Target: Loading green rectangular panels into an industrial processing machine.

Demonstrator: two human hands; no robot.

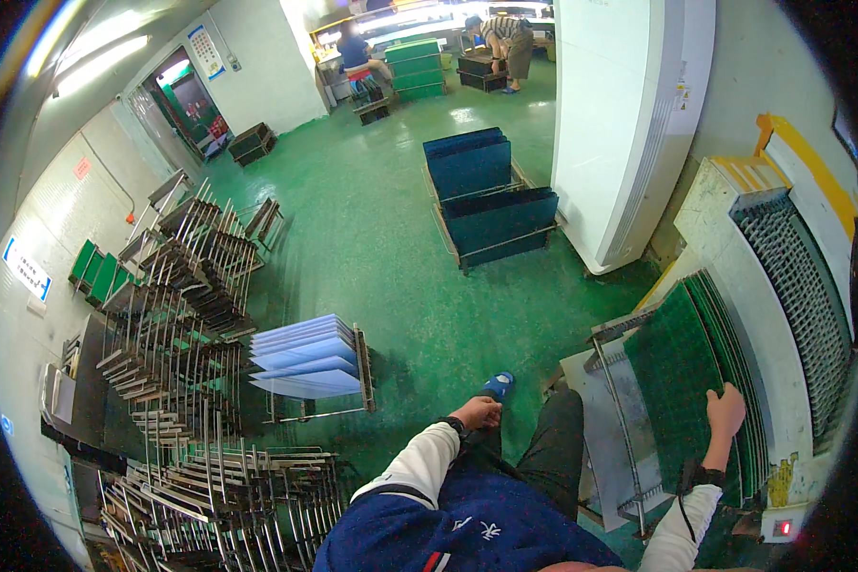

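Note:
My right hand is closed at the upper edge of a green panel, its fingers and thumb pinching near the rim. Several more thin green panels stand behind it, packed on edge in a metal rack. A pale grey sheet leans at the rack's near-left side. My left hand hangs in front of my body with its fingers curled in, and no object shows in it. Beside the rack, at the far right, stands a machine with rows of dark rollers.
White-blue sheets stand in a rack to the left. Bare metal racks crowd the left wall. Ahead are dark blue panels in a rack and a tall white cabinet. Two people are at the far benches.

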